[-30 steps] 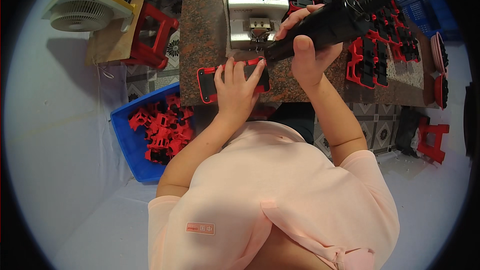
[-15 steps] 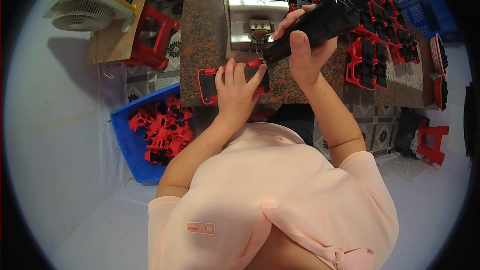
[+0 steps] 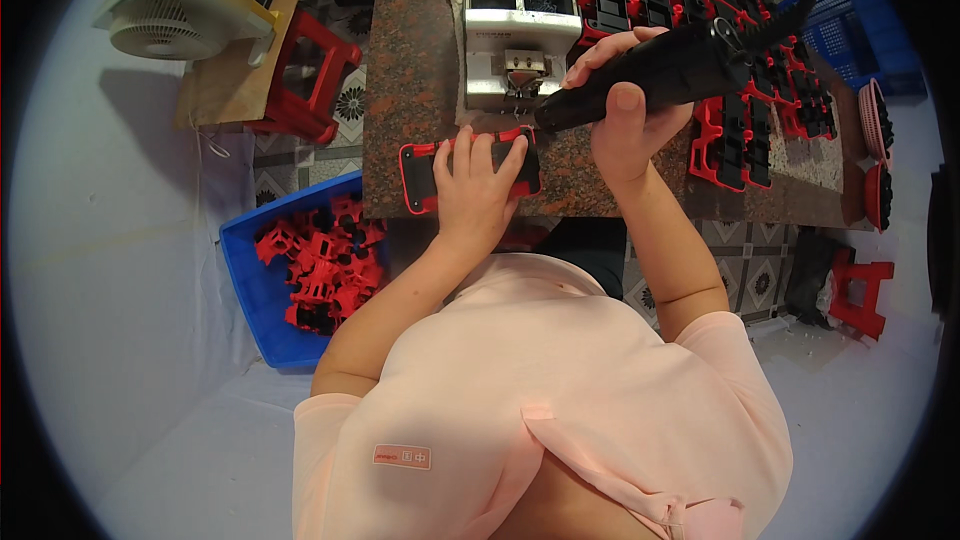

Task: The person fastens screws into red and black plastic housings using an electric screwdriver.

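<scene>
The left hand [image 3: 470,195], grip spread, covers the middle of a red-and-black case [image 3: 420,178] on the tabletop [image 3: 410,60]. Lettering on the white machine [image 3: 488,70] is too small to read. The right hand [image 3: 628,135], grip wrapped around a black corded tool [image 3: 665,72], partly hides it; the cable [image 3: 790,20] is cut off above.

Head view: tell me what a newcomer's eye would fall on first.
Probably the bulky black handheld tool, held in the right hand over the table, its tip near the far right corner of the red-and-black piece under the left hand. Next, likely, the blue bin of jumbled red parts, left of the left forearm, and the rows of red-and-black pieces on the table's right side.
</scene>
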